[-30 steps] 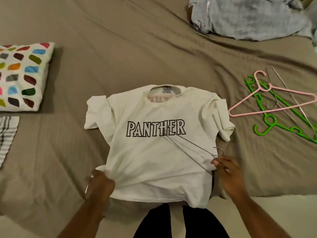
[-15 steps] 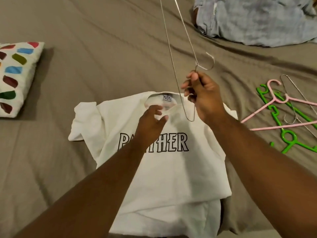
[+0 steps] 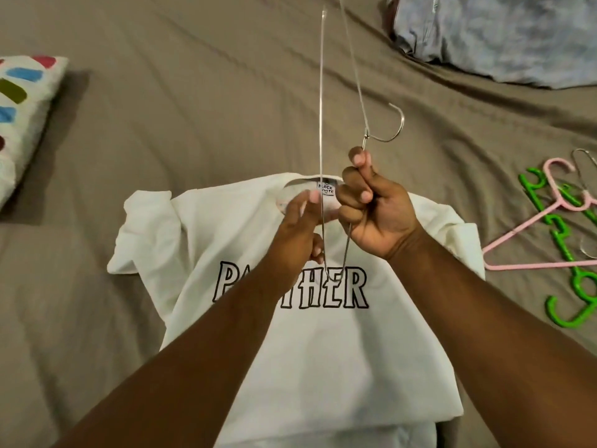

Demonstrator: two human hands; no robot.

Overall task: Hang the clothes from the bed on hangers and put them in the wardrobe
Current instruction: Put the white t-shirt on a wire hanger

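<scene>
Fig.: R hand [image 3: 376, 206] is clenching its fingers on wire hanger [image 3: 366, 136] below the hook. L hand [image 3: 298, 226], blurred and apparently relaxed, is reaching the collar of white T-shirt [image 3: 290, 357], which is lying by the near edge of bed [image 3: 193, 140]. Tip: be lifting the collar while feeding one hanger shoulder in, tilted.

Wire hanger [image 3: 321, 92] held up over a white T-shirt [image 3: 307, 367] on the bed [image 3: 193, 108].
The right hand [image 3: 376, 210] grips the hanger just under its hook; the blurred left hand [image 3: 297, 234] reaches to the collar with fingers out. A pink hanger [image 3: 517, 230] and a green hanger [image 3: 565, 250] lie crossed at right, a blue garment [image 3: 500, 37] beyond them, and a spotted pillow [image 3: 26, 101] at left.
</scene>
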